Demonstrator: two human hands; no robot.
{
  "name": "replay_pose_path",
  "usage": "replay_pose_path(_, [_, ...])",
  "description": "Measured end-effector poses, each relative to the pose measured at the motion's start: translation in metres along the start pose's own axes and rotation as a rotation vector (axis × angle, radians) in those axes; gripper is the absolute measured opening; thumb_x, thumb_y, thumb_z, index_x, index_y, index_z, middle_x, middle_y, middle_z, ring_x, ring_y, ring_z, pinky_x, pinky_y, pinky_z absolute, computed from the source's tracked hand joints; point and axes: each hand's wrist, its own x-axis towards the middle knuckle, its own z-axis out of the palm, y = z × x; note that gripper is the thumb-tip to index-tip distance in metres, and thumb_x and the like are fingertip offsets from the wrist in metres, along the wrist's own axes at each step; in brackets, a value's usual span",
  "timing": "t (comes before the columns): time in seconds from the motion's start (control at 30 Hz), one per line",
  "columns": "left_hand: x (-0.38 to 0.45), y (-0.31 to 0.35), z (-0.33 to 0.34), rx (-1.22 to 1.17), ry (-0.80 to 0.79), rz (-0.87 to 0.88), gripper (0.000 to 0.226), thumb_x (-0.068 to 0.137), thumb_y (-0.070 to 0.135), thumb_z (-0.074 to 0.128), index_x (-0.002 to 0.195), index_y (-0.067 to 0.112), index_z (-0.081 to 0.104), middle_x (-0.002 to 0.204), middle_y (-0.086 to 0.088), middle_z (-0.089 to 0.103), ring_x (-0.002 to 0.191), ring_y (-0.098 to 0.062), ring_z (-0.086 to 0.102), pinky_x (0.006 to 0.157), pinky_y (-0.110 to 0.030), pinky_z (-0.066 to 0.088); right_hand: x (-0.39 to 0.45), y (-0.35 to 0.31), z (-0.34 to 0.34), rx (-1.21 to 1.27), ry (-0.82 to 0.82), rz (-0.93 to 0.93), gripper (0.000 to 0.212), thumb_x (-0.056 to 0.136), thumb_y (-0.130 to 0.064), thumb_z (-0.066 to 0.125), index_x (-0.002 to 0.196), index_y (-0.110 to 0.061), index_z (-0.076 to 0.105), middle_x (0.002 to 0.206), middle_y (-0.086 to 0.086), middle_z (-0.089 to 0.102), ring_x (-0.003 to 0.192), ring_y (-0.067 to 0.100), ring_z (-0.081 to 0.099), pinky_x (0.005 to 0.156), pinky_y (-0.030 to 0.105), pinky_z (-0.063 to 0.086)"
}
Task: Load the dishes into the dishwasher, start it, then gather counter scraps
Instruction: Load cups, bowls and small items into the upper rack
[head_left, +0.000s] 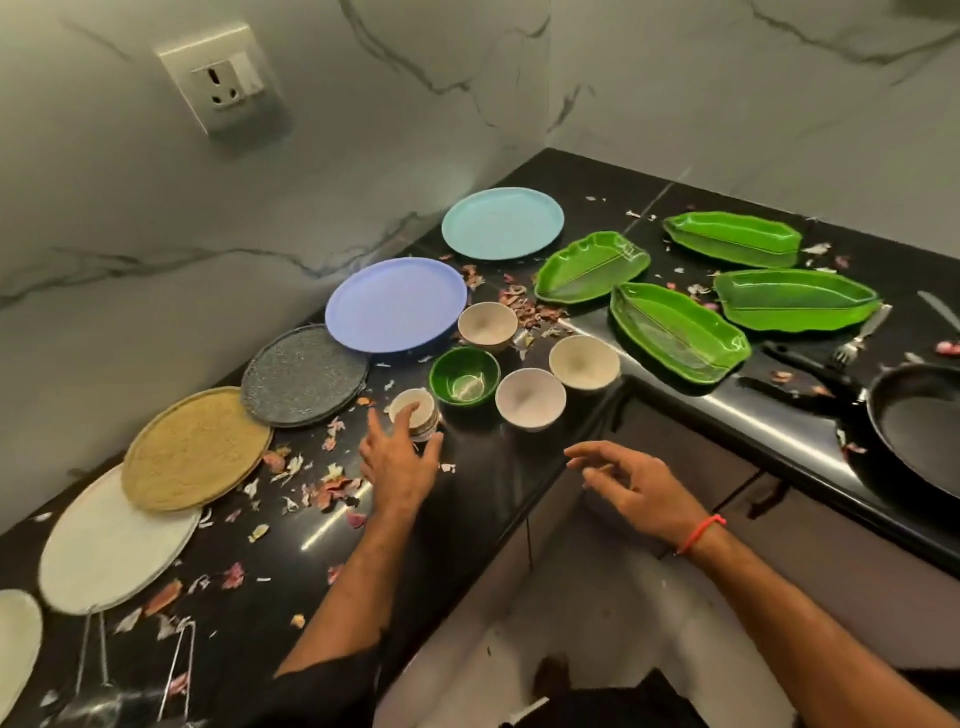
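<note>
Left hand starts collecting small bowls from a scrap-strewn black counter (467, 509)

Glossy stone counter, flat round plates (396, 304), leaf-shaped green trays (675, 330); the left hand (397, 460) curls round a small stack of cups (415, 413), best lifted level with a firm grip; the right hand (631, 486) hovers loose-fingered, empty, above the counter edge

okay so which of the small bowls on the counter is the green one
The green bowl sits in the middle of the cluster, just beyond the left hand. The other small bowls around it are all pale beige or off-white; it alone is glossy dark green.
</note>
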Motion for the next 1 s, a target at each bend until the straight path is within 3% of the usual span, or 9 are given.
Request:
replay_pose_path(0.13, [0.019, -0.004, 0.013, -0.051, 0.013, -0.009, 0.037, 0.090, 0.045, 0.068, 0.119, 0.022, 0.061, 0.151, -0.009, 0.040, 0.139, -0.037, 0.032, 0.111, -0.058, 0.028, -0.016, 0.010, -0.003, -0.027, 0.016, 0.056, 0.031, 0.094, -0.008, 0.060, 0.113, -0.031, 0.067, 0.102, -0.011, 0.072, 0.082, 0.014, 0.067, 0.081, 0.024, 0.054])
replay_pose_path(0.23, [0.008, 0.000, 0.016, -0.169, 0.160, -0.004, 0.033, 0.089, 0.041, 0.071, 0.107, 0.016, 0.061, 0.129, -0.012, 0.056, 0.125, -0.038, 0.047, 0.104, -0.058, 0.035, -0.030, 0.017, -0.008, -0.005, 0.052, 0.108, 0.029, 0.094, -0.009, 0.059, 0.111, -0.031, 0.068, 0.102, -0.011, 0.072, 0.082, 0.009, 0.067, 0.082, 0.022, 0.053])
replay_pose_path(0.33, [-0.028, 0.017, 0.013, -0.371, 0.357, 0.167, 0.041, 0.087, 0.027, 0.077, 0.115, 0.010, 0.053, 0.130, -0.018, 0.053, 0.120, -0.039, 0.054, 0.101, -0.052, 0.044, -0.046, 0.021, -0.012, 0.066, 0.135, 0.125, 0.029, 0.094, -0.012, 0.060, 0.115, -0.031, 0.066, 0.103, -0.008, 0.071, 0.082, 0.013, 0.067, 0.085, 0.030, 0.055])
replay_pose_path(0.4, [-0.057, 0.034, 0.016, -0.480, 0.325, 0.343, 0.061, 0.082, 0.021, 0.082, 0.129, 0.008, 0.045, 0.134, -0.015, 0.052, 0.122, -0.033, 0.054, 0.102, -0.045, 0.047, -0.054, 0.021, -0.014, 0.104, 0.192, 0.118, 0.034, 0.090, -0.025, 0.062, 0.124, -0.031, 0.061, 0.106, -0.007, 0.069, 0.080, 0.021, 0.065, 0.084, 0.033, 0.056])
replay_pose_path(0.5, [-0.100, 0.072, 0.040, -0.521, 0.082, 0.595, 0.082, 0.075, 0.031, 0.086, 0.138, 0.007, 0.039, 0.138, -0.008, 0.049, 0.120, -0.030, 0.056, 0.093, -0.057, 0.049, -0.073, 0.017, -0.030, 0.171, 0.252, 0.112, 0.065, 0.084, -0.036, 0.071, 0.143, -0.032, 0.041, 0.125, -0.006, 0.058, 0.082, 0.012, 0.062, 0.081, 0.029, 0.053])
replay_pose_path(0.6, [-0.142, 0.125, 0.068, -0.515, -0.240, 0.821, 0.093, 0.070, 0.048, 0.080, 0.144, 0.014, 0.036, 0.146, 0.021, 0.043, 0.124, -0.017, 0.055, 0.092, -0.064, 0.048, -0.095, 0.017, -0.049, 0.121, 0.270, 0.080, 0.090, 0.079, -0.028, 0.081, 0.151, -0.027, 0.027, 0.141, 0.000, 0.045, 0.111, 0.013, 0.058, 0.098, 0.026, 0.048])
replay_pose_path(0.7, [-0.182, 0.171, 0.100, -0.537, -0.489, 1.023, 0.090, 0.068, 0.038, 0.080, 0.144, 0.012, 0.038, 0.150, 0.032, 0.035, 0.127, -0.011, 0.054, 0.092, -0.065, 0.048, -0.132, 0.038, -0.068, -0.045, 0.426, 0.073, 0.076, 0.080, -0.029, 0.080, 0.145, -0.016, 0.041, 0.138, 0.001, 0.050, 0.126, 0.010, 0.046, 0.109, 0.018, 0.032])
replay_pose_path(0.87, [-0.246, 0.237, 0.135, -0.282, -0.821, 1.172, 0.097, 0.078, 0.028, 0.080, 0.146, 0.057, 0.017, 0.146, 0.014, 0.046, 0.129, -0.016, 0.046, 0.104, -0.043, 0.033, -0.220, 0.081, -0.103, -0.026, 0.759, 0.267, 0.066, 0.077, -0.038, 0.081, 0.134, -0.024, 0.051, 0.129, -0.002, 0.057, 0.119, 0.008, 0.052, 0.105, 0.018, 0.036])
replay_pose_path(1.0, [-0.318, 0.284, 0.175, -0.036, -0.965, 1.414, 0.090, 0.080, 0.046, 0.078, 0.151, 0.044, 0.023, 0.153, 0.019, 0.035, 0.133, -0.017, 0.032, 0.102, -0.040, 0.028, -0.314, 0.123, -0.123, 0.030, 1.011, 0.407, 0.062, 0.078, -0.033, 0.082, 0.131, -0.016, 0.055, 0.131, -0.001, 0.059, 0.120, 0.009, 0.052, 0.106, 0.019, 0.037])
